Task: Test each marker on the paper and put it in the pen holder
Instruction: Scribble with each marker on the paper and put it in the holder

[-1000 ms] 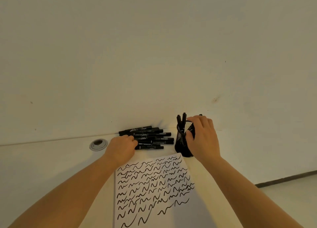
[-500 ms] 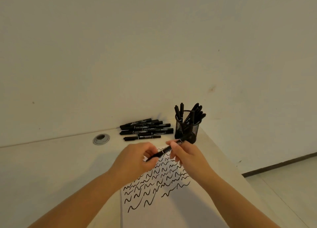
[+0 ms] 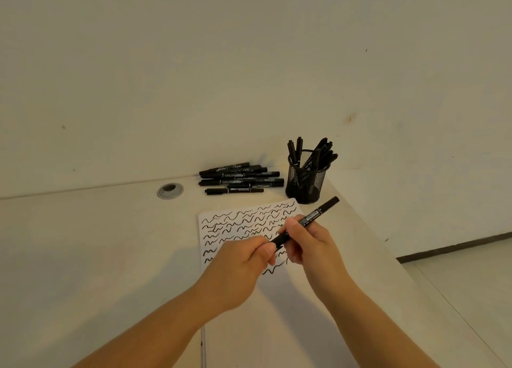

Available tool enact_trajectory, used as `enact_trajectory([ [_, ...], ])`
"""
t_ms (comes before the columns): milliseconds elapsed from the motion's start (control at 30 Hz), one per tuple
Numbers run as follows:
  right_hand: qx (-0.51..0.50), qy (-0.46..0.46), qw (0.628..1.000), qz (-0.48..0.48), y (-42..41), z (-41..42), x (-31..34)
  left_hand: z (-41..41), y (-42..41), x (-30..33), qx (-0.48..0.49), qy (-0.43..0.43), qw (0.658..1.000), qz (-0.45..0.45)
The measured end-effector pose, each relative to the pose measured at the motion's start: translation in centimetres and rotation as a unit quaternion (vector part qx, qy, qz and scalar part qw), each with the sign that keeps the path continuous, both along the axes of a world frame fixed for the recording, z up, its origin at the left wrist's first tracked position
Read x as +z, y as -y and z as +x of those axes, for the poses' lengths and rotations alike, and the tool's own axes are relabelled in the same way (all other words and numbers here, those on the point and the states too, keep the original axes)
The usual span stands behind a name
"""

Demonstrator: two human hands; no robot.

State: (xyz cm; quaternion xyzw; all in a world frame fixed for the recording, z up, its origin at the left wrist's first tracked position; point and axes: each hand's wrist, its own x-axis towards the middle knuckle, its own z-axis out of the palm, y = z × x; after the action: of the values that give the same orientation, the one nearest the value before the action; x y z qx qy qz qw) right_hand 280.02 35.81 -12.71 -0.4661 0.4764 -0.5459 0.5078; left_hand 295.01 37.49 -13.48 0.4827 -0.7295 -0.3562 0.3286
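Uncapping looks in hand: both hands, the left hand (image 3: 243,259) pinching the cap end and the right hand (image 3: 310,240) gripping the barrel, hold the marker (image 3: 318,214) above the paper (image 3: 221,229) (pen holder (image 3: 306,183) at one o'clock), so next pull the cap off.

A round grey cable grommet (image 3: 170,191) sits in the pale desk (image 3: 83,243) near the wall (image 3: 249,63).

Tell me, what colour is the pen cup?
Black wire mesh pen holder, seen clearly in the head view.
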Motion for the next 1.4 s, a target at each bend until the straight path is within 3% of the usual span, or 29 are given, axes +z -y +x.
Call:
enact_trajectory([
  [67,-0.097,0.095,0.99,0.022,1.0,-2.1,0.1,0.8,0.0,-0.3,0.016,-0.042,0.995,0.092],
  [133,-0.173,0.073,0.982,0.008,1.7,-5.2,0.0,2.0,0.2,-0.7,0.039,-0.032,0.992,0.12],
  [233,-0.174,-0.084,0.981,-0.002,1.6,-7.4,-1.5,2.5,0.5,-0.9,0.041,0.024,0.998,0.052],
  [333,-0.135,-0.107,0.985,0.0,1.2,-6.9,-3.1,1.4,0.7,-1.5,0.039,0.109,0.993,-0.024],
  [400,-0.136,-0.122,0.983,-0.011,1.2,-7.1,-3.7,1.2,1.0,-2.5,0.051,0.209,0.971,-0.108],
  [467,-0.144,-0.132,0.98,-0.028,1.3,-7.3,-3.9,1.4,1.2,-3.3,0.055,0.246,0.956,-0.147],
  [733,-0.06,-0.224,0.972,-0.036,1.7,-6.9,-4.5,1.8,1.7,-4.2,0.058,0.215,0.962,-0.157],
  [1100,-0.171,-0.291,0.939,-0.07,1.1,-7.4,-5.0,2.0,1.5,-4.6,0.055,0.194,0.968,-0.148],
  [1300,-0.196,-0.179,0.96,-0.091,0.7,-6.2,-3.2,2.1,1.5,-4.4,0.064,0.168,0.968,-0.175],
  [1400,-0.122,-0.032,0.991,-0.052,0.7,-4.2,-2.7,2.1,1.5,-4.1,0.064,0.152,0.969,-0.182],
])
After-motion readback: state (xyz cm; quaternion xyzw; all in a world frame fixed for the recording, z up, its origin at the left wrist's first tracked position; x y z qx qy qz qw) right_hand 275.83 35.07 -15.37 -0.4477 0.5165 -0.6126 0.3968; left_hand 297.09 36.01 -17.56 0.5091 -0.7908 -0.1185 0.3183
